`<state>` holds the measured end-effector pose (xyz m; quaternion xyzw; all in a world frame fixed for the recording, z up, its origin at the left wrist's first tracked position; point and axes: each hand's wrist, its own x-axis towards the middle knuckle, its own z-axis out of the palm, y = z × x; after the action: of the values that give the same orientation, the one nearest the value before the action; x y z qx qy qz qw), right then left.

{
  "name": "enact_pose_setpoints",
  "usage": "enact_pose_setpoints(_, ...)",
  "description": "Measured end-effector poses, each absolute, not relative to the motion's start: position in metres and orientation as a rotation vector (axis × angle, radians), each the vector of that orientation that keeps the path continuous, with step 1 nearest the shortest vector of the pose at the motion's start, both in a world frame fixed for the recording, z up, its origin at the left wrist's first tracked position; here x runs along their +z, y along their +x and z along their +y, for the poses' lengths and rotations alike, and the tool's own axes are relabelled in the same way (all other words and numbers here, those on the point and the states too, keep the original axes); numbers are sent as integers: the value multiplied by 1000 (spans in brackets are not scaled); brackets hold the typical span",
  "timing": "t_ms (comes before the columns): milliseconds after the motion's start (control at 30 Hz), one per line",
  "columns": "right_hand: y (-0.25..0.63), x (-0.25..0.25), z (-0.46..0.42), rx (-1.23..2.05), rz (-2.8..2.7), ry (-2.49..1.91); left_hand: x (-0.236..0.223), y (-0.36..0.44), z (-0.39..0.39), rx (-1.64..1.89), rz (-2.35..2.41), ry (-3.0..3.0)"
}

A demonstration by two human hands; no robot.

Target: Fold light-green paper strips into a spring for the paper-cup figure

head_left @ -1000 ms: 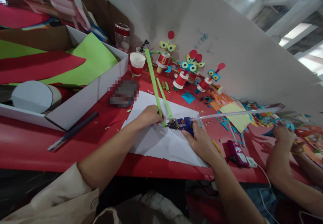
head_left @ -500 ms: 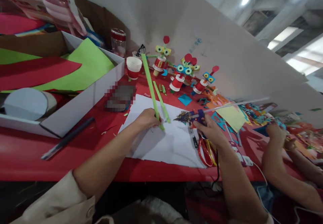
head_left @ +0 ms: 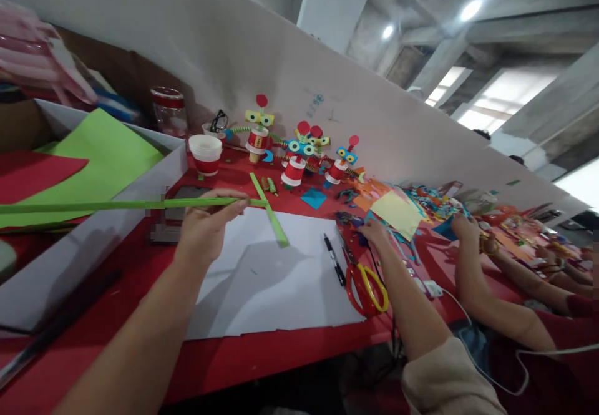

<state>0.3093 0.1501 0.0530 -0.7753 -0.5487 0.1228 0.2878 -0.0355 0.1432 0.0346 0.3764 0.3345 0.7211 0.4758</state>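
Observation:
My left hand (head_left: 206, 221) is closed, pinching a long green paper strip (head_left: 116, 205) between thumb and fingers and raising it level above the white paper (head_left: 262, 290). The strip's right end meets or overlaps a shorter green strip (head_left: 276, 224) that slants over the sheet's upper edge; whether the two are joined I cannot tell. At the sheet's right, my right hand (head_left: 374, 234) has its fingers around the back of a purple glue gun (head_left: 350, 218), low over the table. Just beside it are red-and-yellow-handled scissors (head_left: 367, 287) and a black pen (head_left: 334, 259).
Paper-cup robot figures (head_left: 294, 168) stand along the wall near stacked cups (head_left: 206, 153). At left is a white box (head_left: 140, 178) of coloured paper. A power strip (head_left: 421, 281) and another person's arm (head_left: 486, 290) are to the right.
My left hand has lifted the long strip and turned it from upright to level. My right hand has lowered the glue gun toward the table beside the scissors. The view has shifted right.

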Motion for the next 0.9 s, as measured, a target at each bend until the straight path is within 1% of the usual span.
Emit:
enact_pose_setpoints(33,300,51,148,255,-1529,-2096,36,-35,142,1784,888,955)
enact_pose_setpoints(100,270,44,144,223,-1635,-2066,37,-32,141,1795,1004,997)
enact_pose_setpoints(200,211,30,140,341,-1920,-1920,33,-31,141,1787,1055,1005)
enact_pose_setpoints(267,175,23,139,345,-2036,-1872,30,-31,142,1793,1071,1007)
enact_pose_setpoints(300,161,21,139,268,-2121,-1935,29,-32,143,1800,1081,1008)
enact_pose_setpoints(400,139,20,142,223,-2197,-2024,27,-36,144,1831,1150,986)
enact_pose_setpoints(600,135,25,135,266,-2210,-1997,34,-44,142,1948,1384,948)
enact_pose_setpoints(733,141,45,127,168,-2120,-1907,31,-48,142,2009,1493,968)
enact_pose_setpoints(833,152,61,128,144,-1797,-1650,27,-46,146,1957,1351,910)
enact_pose_setpoints(900,157,63,131,329,-1549,-1388,26,-41,148,1780,1208,872)
